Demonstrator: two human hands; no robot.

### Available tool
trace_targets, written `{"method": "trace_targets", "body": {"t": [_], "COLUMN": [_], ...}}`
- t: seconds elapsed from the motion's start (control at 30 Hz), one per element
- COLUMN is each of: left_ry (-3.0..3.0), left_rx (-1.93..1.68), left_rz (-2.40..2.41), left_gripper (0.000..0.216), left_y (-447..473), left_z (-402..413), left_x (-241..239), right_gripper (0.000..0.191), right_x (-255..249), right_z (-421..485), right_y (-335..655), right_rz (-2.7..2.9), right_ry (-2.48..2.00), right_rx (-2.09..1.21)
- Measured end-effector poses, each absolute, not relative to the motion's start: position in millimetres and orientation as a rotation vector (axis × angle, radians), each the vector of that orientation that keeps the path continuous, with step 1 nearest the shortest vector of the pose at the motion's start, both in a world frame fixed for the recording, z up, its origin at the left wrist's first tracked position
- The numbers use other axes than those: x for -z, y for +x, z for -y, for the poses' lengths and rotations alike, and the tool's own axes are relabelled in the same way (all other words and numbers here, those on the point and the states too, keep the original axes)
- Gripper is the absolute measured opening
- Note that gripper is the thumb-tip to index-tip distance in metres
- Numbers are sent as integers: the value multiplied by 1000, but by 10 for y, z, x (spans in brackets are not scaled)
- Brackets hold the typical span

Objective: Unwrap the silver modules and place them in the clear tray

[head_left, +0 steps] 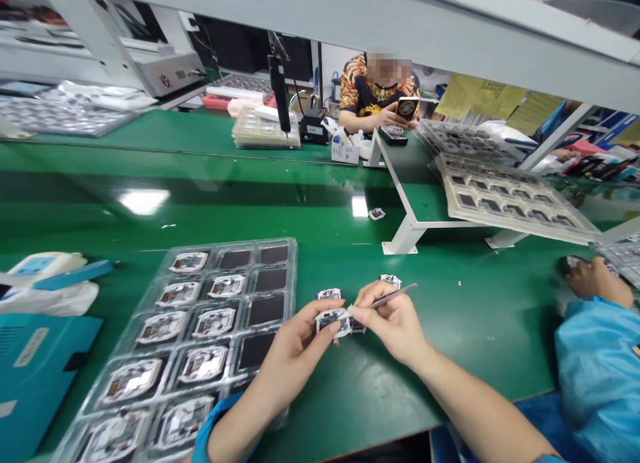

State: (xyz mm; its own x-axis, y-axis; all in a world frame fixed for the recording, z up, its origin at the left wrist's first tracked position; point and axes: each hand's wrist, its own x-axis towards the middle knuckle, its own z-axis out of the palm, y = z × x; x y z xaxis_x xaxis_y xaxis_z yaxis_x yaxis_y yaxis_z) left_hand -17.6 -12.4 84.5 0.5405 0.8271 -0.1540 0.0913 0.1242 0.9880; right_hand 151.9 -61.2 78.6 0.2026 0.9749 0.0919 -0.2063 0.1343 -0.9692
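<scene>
Left hand [295, 346] grip clamped on a small module [333, 321] — right hand [393, 320] grip pinching tweezers [393, 295] against it.

My green bench [210, 203] runs under a grey overhead shelf [380, 23]; beyond it, a white angled rack [400, 183].

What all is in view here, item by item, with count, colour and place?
clear tray: one, by the left hand, holding white modules and black pads
loose modules: two, white, on the green table beyond the hands
small part: one, white, mid-table
stacked trays: clear, far right
white stand: one, centre right
person opposite: one, holding a phone
co-worker's sleeve: blue, right edge
left hand: holds a white module
right hand: holds tweezers
</scene>
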Motion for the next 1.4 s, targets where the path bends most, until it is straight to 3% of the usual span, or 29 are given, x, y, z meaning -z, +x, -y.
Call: {"method": "trace_targets", "body": {"t": [0.27,0.53,0.73,1.03,1.27,1.4], "left_ry": [1329,1295,982,995,1070,1126], "left_rx": [-638,-658,-590,-581,-571,-599], "left_rz": [-970,-1019,-889,-853,-833,-813], "left_gripper": [45,49,42,39,33,30], "left_y": [-225,-193,-163,-167,-184,-197], "left_z": [110,100,117,140,140,144], "left_x": [-733,-754,-869,-903,-839,-821], "right_gripper": [32,18,29,18,28,30], "right_x": [-780,-860,-782,-765,-737,-730], "right_z": [600,676,633,638,622,627], "right_y": [1393,1405,1511,1485,1520,1524], "right_rz": [909,1072,929,1185,1028,967], "right_ry": [-1050,-1096,-1181,-1227,-1151,-1173], "right_rx": [-974,-763,-1020,-856,-1141,-1139]}}
